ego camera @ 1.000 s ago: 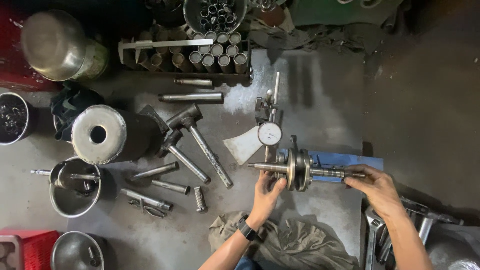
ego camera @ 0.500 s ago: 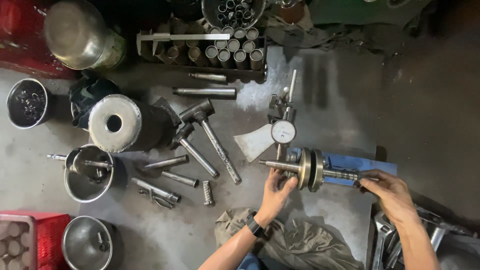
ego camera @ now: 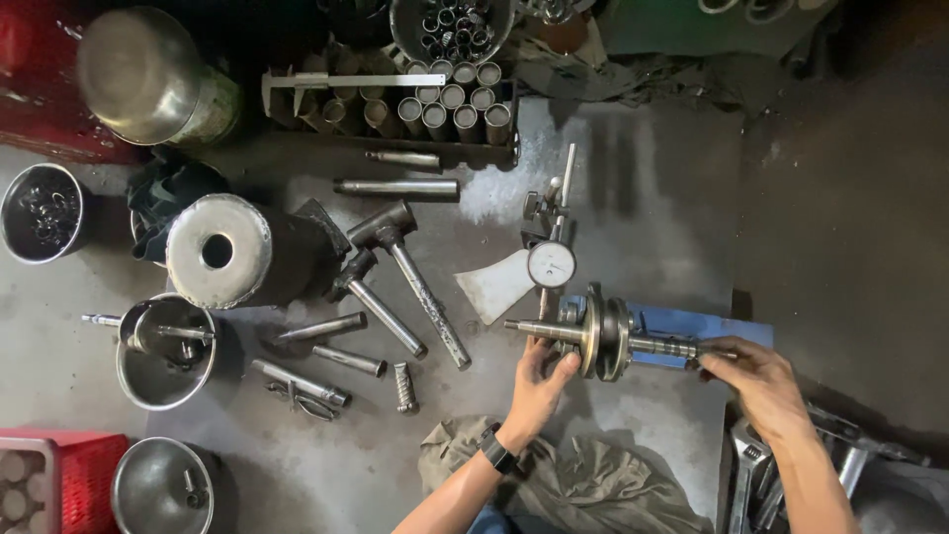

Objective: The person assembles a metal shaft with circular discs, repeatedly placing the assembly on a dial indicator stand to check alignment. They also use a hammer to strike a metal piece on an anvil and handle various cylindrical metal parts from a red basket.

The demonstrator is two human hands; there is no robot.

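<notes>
Crosswise, crankshaft [ego camera: 603, 339] between left hand [ego camera: 542, 378], right hand [ego camera: 751, 376].

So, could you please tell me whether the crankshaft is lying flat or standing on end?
Lying flat: the crankshaft runs sideways between the left hand and right hand.

Bare floor [ego camera: 652, 188] lies open in the upper middle-right of the frame, right of the dial gauge [ego camera: 551, 264]. Left of the crankshaft [ego camera: 603, 341], two hammers [ego camera: 395, 287] and loose steel pins [ego camera: 326, 341] crowd the way; a rag [ego camera: 583, 485] lies below it.
</notes>
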